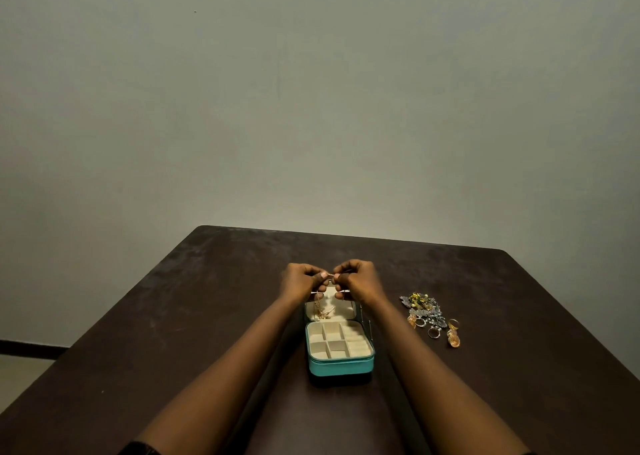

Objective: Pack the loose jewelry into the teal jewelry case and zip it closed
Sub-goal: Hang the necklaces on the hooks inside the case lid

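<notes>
**Both hands pinching at the open lid of the teal case**

A plain grey wall (pixel 311 108) is filling the upper half of the view, and a dark brown table (pixel 166 316) is stretching below it. Two bare forearms are reaching forward over the tabletop, one on each side of the teal jewelry case (pixel 341 365), which is sitting open near the middle of the table.

The left hand (pixel 300 280) and right hand (pixel 361 278) are meeting just above the top edge of the raised lid (pixel 347 311). Both are curling their fingers inward, and their thumbs and fingertips are pinching a thin piece (pixel 330 275) between them. It is too small to identify.

The cream tray (pixel 337 341) of the case is facing up, divided into small compartments. A gold chain (pixel 320 311) is hanging against the lid's cream lining, below the left hand. Whether it is joining the pinched piece cannot be told.

The loose jewelry (pixel 427 316) is lying in a small cluster on the table to the right of the case, apart from it: silver and gold pieces, rings and amber-coloured drops.
</notes>
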